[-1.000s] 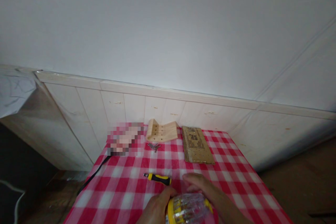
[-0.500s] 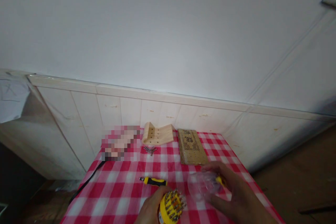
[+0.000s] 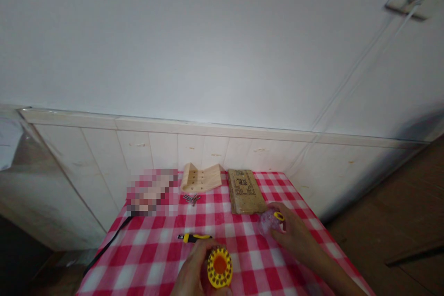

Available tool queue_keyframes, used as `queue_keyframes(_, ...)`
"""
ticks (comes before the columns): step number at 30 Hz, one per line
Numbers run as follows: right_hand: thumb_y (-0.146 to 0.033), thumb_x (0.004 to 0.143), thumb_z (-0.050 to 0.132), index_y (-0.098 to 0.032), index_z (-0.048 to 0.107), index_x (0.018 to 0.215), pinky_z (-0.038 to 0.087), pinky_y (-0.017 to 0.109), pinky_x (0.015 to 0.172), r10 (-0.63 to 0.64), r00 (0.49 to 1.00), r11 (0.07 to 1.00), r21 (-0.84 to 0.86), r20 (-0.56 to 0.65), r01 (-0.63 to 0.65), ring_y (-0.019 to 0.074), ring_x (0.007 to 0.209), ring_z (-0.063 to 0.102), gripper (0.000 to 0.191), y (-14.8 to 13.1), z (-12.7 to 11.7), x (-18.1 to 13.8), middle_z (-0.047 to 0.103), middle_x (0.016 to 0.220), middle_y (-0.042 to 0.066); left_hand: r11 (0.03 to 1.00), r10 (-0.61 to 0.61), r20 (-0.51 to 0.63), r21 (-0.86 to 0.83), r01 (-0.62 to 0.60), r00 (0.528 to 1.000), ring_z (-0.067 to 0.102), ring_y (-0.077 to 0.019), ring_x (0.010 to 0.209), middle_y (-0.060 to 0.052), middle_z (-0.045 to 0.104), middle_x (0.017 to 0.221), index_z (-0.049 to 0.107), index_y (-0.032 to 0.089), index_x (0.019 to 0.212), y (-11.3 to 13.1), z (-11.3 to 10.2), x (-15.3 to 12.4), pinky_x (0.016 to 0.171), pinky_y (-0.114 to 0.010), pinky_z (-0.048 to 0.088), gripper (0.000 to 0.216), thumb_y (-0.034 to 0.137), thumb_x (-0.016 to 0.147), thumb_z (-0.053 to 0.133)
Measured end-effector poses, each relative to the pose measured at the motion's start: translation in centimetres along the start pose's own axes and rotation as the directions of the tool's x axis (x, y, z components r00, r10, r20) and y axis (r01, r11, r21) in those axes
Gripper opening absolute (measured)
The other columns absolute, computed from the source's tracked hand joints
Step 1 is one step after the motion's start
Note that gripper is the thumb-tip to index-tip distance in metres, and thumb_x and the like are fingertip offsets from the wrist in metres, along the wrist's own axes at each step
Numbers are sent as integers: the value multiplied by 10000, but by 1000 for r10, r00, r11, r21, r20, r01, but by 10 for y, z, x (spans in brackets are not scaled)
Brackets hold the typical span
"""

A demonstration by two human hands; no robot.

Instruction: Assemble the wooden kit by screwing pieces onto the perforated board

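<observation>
My left hand [image 3: 194, 266] is wrapped round a yellow screwdriver bit holder [image 3: 219, 268], its ring of metal bits facing up toward me and its centre orange. Just beyond that hand a black and yellow screwdriver handle [image 3: 194, 238] lies on the cloth. My right hand [image 3: 289, 229] grips a clear plastic cover with a yellow top [image 3: 268, 222], close to the tabletop at the right; whether it touches the cloth I cannot tell. Farther back rest a small pile of screws [image 3: 192, 200] and a pale wooden piece with drilled holes [image 3: 203, 179].
A brown cardboard box [image 3: 245, 192] with black print lies at the back right of the red checked tablecloth [image 3: 239, 231]. At the back left is a blurred-out item [image 3: 152, 194] with a black strap [image 3: 107, 245]. Behind the table stands a white panelled wall [image 3: 163, 148].
My right hand has carried the clear cover away from the bit holder, toward the box. The bit holder has turned more upright in my left hand. The view has shifted to the right.
</observation>
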State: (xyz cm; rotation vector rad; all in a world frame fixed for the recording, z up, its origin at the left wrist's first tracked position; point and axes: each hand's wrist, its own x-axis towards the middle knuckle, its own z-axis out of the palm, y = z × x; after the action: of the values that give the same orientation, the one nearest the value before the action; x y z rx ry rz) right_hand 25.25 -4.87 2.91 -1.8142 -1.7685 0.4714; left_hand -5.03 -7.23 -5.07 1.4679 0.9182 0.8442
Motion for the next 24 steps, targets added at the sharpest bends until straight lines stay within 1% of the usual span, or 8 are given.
queue_keyframes(5, -218, 715, 572, -156, 599, 1232, 526, 488, 999, -38, 999, 996, -86, -6, 38, 311, 1151, 667, 522, 7, -8, 4, 686, 1252, 161, 980, -17, -54, 199, 28, 998, 635, -269, 1038, -69, 674, 1145, 620, 218, 1142, 20, 2, 1, 934, -361, 514, 580, 93, 580, 693)
queue_keyframes(9, -232, 767, 594, -162, 574, 1294, 547, 506, 983, -84, 996, 985, -150, 16, 86, 317, 1145, 674, 532, 11, -14, 5, 676, 1280, 170, 947, -12, -8, 320, 14, 1000, 625, -262, 1015, -62, 678, 1114, 655, 209, 1039, 45, 0, 6, 898, -347, 507, 481, 88, 575, 680)
queue_keyframes(12, -285, 805, 650, -168, 571, 1324, 534, 548, 1008, -223, 968, 951, -245, -114, 190, 357, 1231, 620, 537, 3, -16, -2, 631, 1341, 194, 929, -12, 30, 370, 0, 999, 630, -254, 985, -57, 691, 1081, 663, 202, 1053, 60, 2, 12, 878, -346, 502, 479, 81, 590, 675)
queue_keyframes(14, -310, 863, 640, -173, 584, 1313, 537, 560, 1010, -362, 908, 912, -281, -210, 299, 361, 1238, 613, 474, -10, -12, -11, 635, 1325, 196, 904, 11, 37, 427, -25, 999, 620, -269, 1003, -66, 698, 1079, 668, 197, 1072, 63, 6, 16, 897, -367, 491, 500, 78, 587, 681)
queue_keyframes(16, -280, 926, 588, -195, 592, 1298, 578, 513, 971, -483, 848, 867, -251, -218, 430, 323, 1160, 666, 381, -25, -2, -21, 682, 1245, 169, 878, 29, 46, 476, -47, 999, 606, -287, 1030, -80, 702, 1098, 670, 192, 1099, 62, 12, 19, 925, -395, 482, 532, 76, 581, 691)
queue_keyframes(19, -202, 954, 534, -231, 595, 1277, 620, 438, 913, -575, 802, 817, -168, -161, 552, 274, 1067, 722, 331, -45, 21, -30, 737, 1163, 120, 857, 39, 48, 512, -58, 998, 595, -304, 1066, -107, 696, 1159, 671, 178, 1142, 54, 18, 22, 964, -427, 478, 569, 72, 584, 691)
queue_keyframes(21, -180, 960, 499, -225, 600, 1261, 630, 415, 886, -572, 809, 820, -96, -135, 564, 262, 1032, 739, 321, -50, 38, -29, 752, 1141, 116, 852, 26, 36, 521, -41, 999, 593, -320, 1098, -132, 691, 1198, 657, 159, 1208, 45, 19, 24, 989, -448, 479, 633, 75, 583, 704)
queue_keyframes(24, -188, 980, 453, -208, 621, 1209, 642, 374, 819, -480, 872, 873, 38, -95, 485, 242, 952, 760, 285, -48, 59, -19, 770, 1077, 116, 851, 6, 22, 525, -17, 1000, 569, -368, 1200, -172, 651, 1322, 554, 147, 1388, 27, 14, 24, 1070, -504, 441, 862, 103, 555, 771)
